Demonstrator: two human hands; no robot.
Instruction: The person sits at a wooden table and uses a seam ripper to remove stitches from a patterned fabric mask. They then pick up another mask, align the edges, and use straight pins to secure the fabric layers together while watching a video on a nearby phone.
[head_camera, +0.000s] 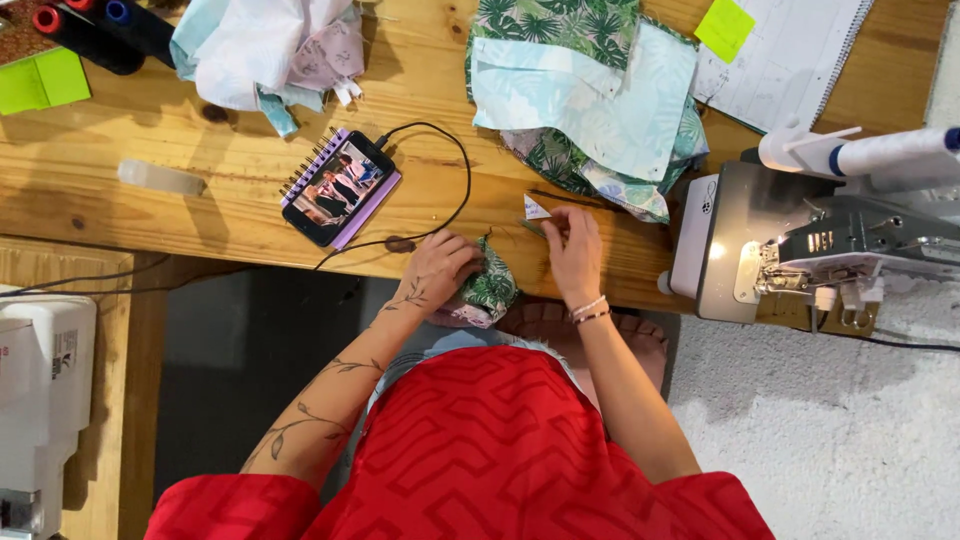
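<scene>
Near the frame's center, the left hand (440, 266) closed loosely on a soft, light leafy fabric piece (490, 290), best gripped at its edge, while the right hand (574, 252) pinched a small paper tag (536, 208).

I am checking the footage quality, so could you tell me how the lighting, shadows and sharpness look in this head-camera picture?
Head view: light is even and warm on the wooden table; soft shadows fall under the fabric pile; the phone screen reads without glare; the sewing machine is bright, slightly washed out; left hand and right hand are sharp, without motion blur.
</scene>
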